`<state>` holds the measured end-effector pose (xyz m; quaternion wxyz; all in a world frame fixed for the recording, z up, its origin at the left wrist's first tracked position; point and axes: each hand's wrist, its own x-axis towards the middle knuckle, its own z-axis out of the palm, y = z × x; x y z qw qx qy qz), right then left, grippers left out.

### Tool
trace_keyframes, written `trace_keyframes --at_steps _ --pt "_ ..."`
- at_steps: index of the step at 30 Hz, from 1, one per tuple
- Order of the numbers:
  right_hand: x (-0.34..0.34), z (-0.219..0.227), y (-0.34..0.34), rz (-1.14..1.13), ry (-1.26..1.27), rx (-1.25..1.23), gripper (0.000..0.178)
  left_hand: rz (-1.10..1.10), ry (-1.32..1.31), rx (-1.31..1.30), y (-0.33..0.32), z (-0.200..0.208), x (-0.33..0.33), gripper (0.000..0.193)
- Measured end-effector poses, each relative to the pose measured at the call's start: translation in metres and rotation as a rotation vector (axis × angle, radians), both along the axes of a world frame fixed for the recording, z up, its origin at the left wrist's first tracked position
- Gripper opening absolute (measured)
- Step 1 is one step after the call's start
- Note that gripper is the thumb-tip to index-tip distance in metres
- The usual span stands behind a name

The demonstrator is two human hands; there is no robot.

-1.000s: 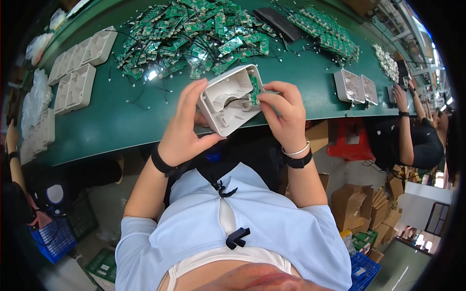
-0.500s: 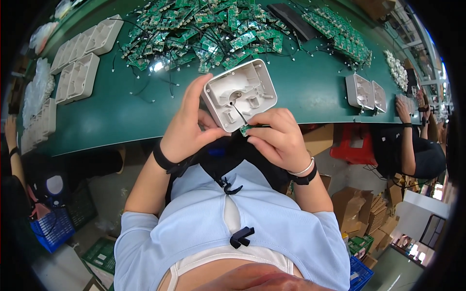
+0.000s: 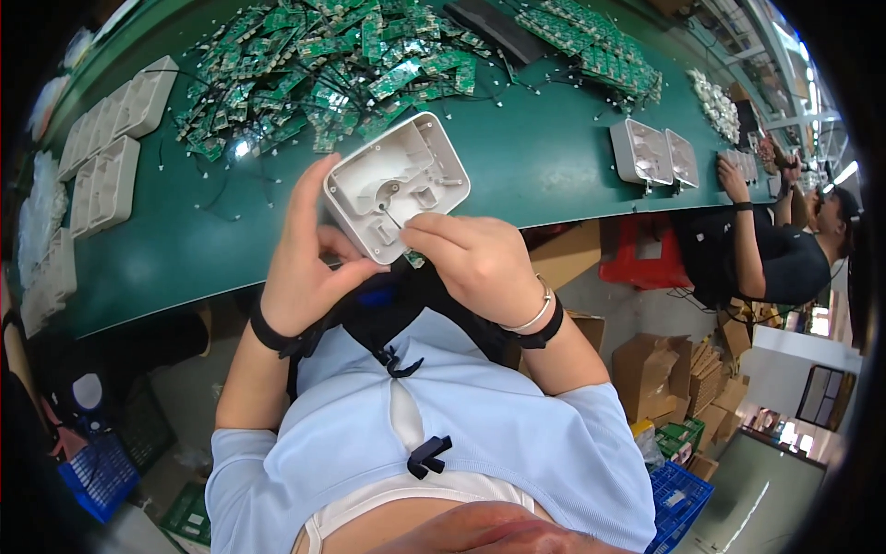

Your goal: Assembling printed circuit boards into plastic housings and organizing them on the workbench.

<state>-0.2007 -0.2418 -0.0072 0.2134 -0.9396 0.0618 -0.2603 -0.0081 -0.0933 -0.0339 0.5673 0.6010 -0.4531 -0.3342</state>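
My left hand (image 3: 303, 268) grips a white plastic housing (image 3: 355, 189) by its left side and lower corner. The housing is tilted with its hollow inside facing me, showing posts and a round recess. From that recess a thin dark wire (image 3: 393, 219) runs to the fingers of my right hand (image 3: 480, 266), which pinch it at the housing's lower right edge. Below those fingertips a small green circuit board (image 3: 414, 260) hangs partly hidden, just outside the rim.
A heap of green circuit boards (image 3: 305, 78) with black leads covers the table's far side. More white housings stand left (image 3: 103, 185) and right (image 3: 641, 152). Rows of boards (image 3: 591, 55) lie beyond a black strip (image 3: 494, 28). A co-worker's arm (image 3: 746, 235) reaches in at right.
My right hand has shifted from the circuit board up onto the wire, its fingers now over the housing's edge. The view has swung, so everything appears further left.
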Motion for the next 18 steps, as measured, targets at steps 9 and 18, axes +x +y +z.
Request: trace_keyframes --at_steps 9,18 --pt "-0.069 0.025 -0.039 -0.219 0.039 -0.122 0.030 -0.119 -0.146 -0.135 -0.016 0.013 -0.019 0.112" --pt "-0.121 -0.008 -0.120 -0.512 0.138 -0.155 0.025 0.129 -0.441 -0.138 0.041 0.022 0.025 0.098"
